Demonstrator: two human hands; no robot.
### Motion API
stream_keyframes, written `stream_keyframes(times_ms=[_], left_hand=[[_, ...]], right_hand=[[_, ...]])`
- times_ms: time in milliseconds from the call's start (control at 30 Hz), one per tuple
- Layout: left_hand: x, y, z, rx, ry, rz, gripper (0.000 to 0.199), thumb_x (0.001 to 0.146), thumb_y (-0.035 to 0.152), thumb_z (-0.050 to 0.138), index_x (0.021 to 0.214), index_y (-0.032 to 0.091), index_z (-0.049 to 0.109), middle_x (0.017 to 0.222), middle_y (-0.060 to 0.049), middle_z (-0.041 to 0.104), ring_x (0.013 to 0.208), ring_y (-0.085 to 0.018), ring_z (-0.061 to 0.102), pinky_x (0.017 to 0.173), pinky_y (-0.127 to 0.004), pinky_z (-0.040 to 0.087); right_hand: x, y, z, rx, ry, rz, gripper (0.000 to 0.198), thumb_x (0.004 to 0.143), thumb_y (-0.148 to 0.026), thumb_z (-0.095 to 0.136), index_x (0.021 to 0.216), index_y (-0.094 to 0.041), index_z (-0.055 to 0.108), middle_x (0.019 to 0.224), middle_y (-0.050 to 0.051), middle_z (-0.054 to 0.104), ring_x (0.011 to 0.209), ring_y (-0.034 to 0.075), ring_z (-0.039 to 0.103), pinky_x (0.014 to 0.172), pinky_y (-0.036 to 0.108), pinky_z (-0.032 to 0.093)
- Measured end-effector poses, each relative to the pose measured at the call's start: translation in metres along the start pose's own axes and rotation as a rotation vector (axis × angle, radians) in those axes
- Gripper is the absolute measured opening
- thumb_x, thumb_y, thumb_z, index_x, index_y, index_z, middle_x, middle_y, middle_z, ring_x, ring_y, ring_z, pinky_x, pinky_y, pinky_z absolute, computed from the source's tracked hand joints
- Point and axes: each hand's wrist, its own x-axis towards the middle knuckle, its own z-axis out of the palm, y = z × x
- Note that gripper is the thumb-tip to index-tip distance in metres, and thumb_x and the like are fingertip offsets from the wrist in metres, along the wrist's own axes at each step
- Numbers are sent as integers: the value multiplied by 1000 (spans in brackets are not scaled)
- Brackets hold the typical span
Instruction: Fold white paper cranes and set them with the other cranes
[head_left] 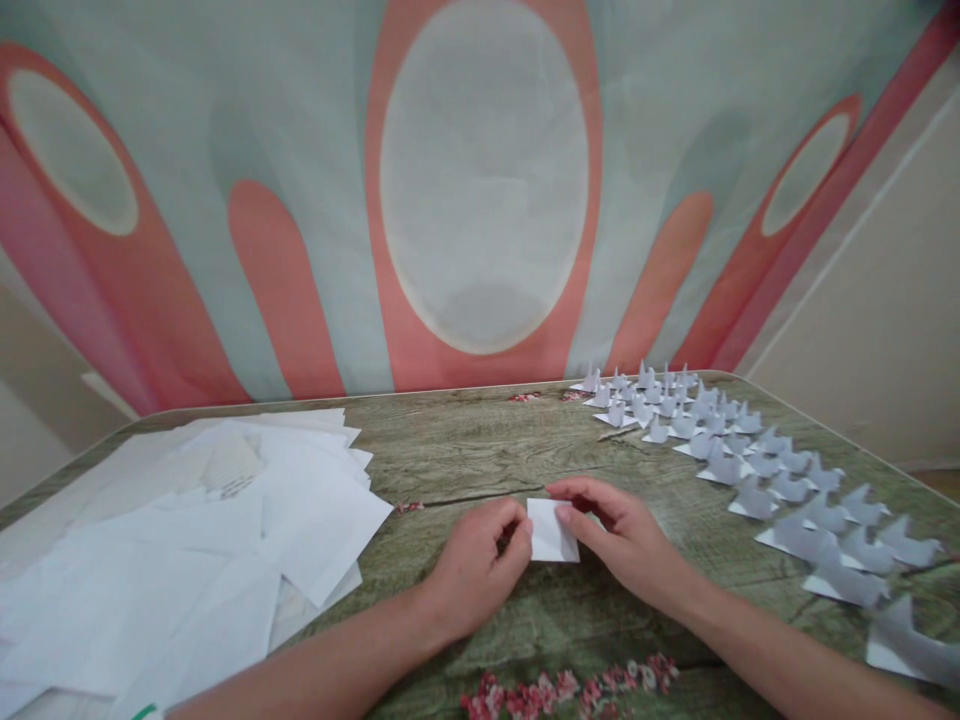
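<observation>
A small folded square of white paper (551, 535) is held between my two hands above the middle of the table. My left hand (484, 560) pinches its left edge, thumb against curled fingers. On the other side, my right hand (626, 535) grips the upper right part, its thumb on the near face and its index finger at the top edge. The paper's far side is hidden from me.
Loose white sheets (187, 540) lie in a wide overlapping pile on the left. Rows of white folded paper birds (750, 455) stand along the right side. The wood-patterned tabletop (457, 455) reaches back to a printed backdrop (480, 180).
</observation>
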Motion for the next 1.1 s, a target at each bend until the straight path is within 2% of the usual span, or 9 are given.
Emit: stream_keyframes(times_ms=[167,267,300,367,467,567,700,900,1100], left_hand=[[1,-2,0,45,7,-8,22,87,24,39,69,17,49,65,2,50,63,-12,46,58,-22,34],[3,-6,2,-16,13,-18,13,86,20,42,83,16,54,76,0,58,69,-13,51,62,-22,39],[3,-7,3,-41,28,-16,13,84,18,44,92,17,54,83,-1,60,73,-13,54,65,-23,42],[4,-9,3,-44,61,18,27,81,14,49,108,17,52,100,-5,60,88,-15,56,76,-26,45],[4,-10,2,88,37,128,33,79,17,55,112,21,54,117,-7,56,109,-19,50,93,-35,39],[3,-11,1,254,-45,198,34,78,25,61,111,25,58,120,-5,57,115,-20,47,98,-39,34],[2,-12,0,394,-101,228,39,79,31,61,117,26,55,119,-3,59,118,-20,44,99,-40,33],[1,-11,0,422,-132,226,38,81,36,59,118,27,54,120,-3,59,119,-21,43,100,-42,30],[1,-12,-2,395,-125,208,34,83,30,56,117,27,55,120,-2,58,117,-21,44,100,-42,30]], right_hand=[[3,4,-1,44,-29,26,19,81,-31,54,95,-20,58,83,2,61,73,15,55,65,26,46],[4,6,0,38,-29,26,11,80,-27,53,87,-19,55,75,-1,57,67,13,53,60,24,44],[5,7,0,16,-18,25,8,79,-26,53,83,-19,55,72,-1,56,65,13,52,58,24,44],[6,10,2,-41,11,32,6,78,-24,52,77,-19,54,67,-2,54,62,13,51,56,23,42],[8,15,6,-118,56,39,6,75,-23,51,73,-19,55,66,-2,56,63,14,52,58,25,43],[9,19,11,-206,83,30,7,73,-23,52,73,-20,58,68,0,59,68,16,55,63,27,43],[9,20,13,-310,91,43,9,73,-23,52,74,-21,60,71,0,62,72,18,56,68,30,41],[8,16,11,-418,71,38,11,76,-26,53,76,-22,63,74,0,63,79,20,54,78,36,36],[8,14,6,-433,11,-4,15,80,-26,51,77,-24,66,80,1,64,85,20,53,80,37,34]])
